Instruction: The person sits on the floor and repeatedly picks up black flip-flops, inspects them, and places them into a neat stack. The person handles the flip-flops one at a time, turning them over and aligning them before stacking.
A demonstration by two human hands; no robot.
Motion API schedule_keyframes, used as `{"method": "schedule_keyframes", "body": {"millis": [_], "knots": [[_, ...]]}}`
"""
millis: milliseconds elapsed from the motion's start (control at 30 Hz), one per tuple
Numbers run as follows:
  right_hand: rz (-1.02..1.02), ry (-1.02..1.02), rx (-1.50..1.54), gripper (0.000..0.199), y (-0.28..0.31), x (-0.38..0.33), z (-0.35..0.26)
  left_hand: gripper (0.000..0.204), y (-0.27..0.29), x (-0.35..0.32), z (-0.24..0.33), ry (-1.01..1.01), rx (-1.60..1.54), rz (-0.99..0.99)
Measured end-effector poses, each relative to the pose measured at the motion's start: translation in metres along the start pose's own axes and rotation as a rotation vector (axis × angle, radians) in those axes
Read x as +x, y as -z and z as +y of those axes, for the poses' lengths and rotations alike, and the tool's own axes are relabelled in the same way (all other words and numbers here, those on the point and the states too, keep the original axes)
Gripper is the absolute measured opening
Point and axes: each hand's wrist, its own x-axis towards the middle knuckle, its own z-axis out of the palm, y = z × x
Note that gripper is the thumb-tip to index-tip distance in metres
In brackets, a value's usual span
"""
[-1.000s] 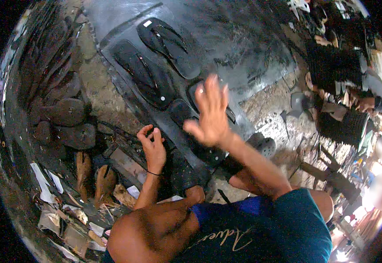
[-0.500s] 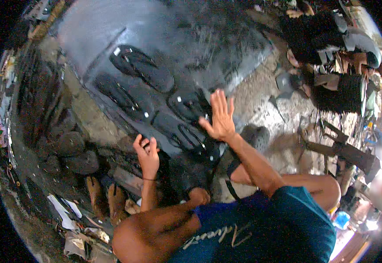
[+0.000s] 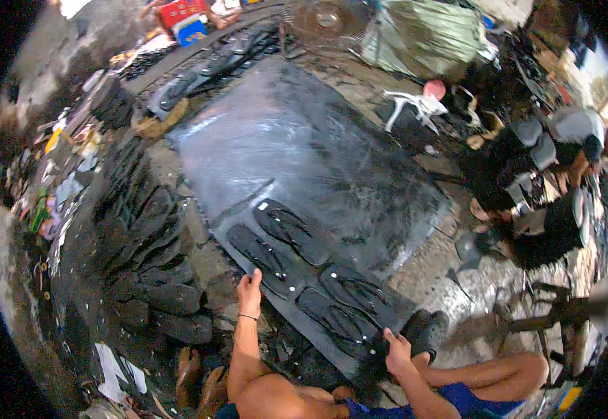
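Note:
Two pairs of black flip-flops (image 3: 291,230) with thong straps lie on the near part of a wide dark flat sheet (image 3: 346,174). Small white spots show on the flip-flops. My left hand (image 3: 249,296) is closed at the sheet's left edge, beside the nearer left flip-flop (image 3: 256,253), its thumb on top. At the right near edge, my right hand (image 3: 397,349) is closed on the sheet's border, close to the nearest flip-flop (image 3: 335,325). The undersides of both grips are hidden.
Dark sole-shaped pieces (image 3: 168,290) are heaped at left. More footwear (image 3: 210,66) lines the far left edge, near a fan (image 3: 328,21) and a pale green sack (image 3: 423,38). Another person (image 3: 576,133) sits at right by dark stacks. A dark metal stand (image 3: 562,314) stands nearer.
The view has tilted up, so more of the far floor shows. My right hand, spread flat above the flip-flops before, has closed at the sheet's edge. My left has moved to the left edge.

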Motion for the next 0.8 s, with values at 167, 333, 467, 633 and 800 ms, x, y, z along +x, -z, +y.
{"method": "schedule_keyframes", "body": {"millis": [167, 333, 467, 633, 800], "knots": [[0.074, 0.43, -0.312, 0.059, -0.017, -0.061, -0.06, 0.029, -0.005, -0.051, 0.054, -0.133, -0.054, -0.074], [0.018, 0.82, -0.63, 0.047, -0.05, -0.097, -0.176, 0.016, -0.018, -0.101, 0.137, -0.324, -0.19, -0.007], [-0.361, 1.075, -0.531, 0.045, -0.22, -0.079, -0.282, 0.021, 0.031, -0.074, 0.233, -0.553, -0.439, 0.055], [-0.783, 1.047, 0.044, 0.064, -0.488, -0.088, -0.546, 0.056, -0.009, 0.075, 0.453, -0.755, -0.858, -0.174], [-0.986, 1.151, -0.414, 0.058, -0.535, -0.125, -0.475, 0.065, 0.026, 0.118, 0.444, -0.847, -0.361, 0.065]]}}
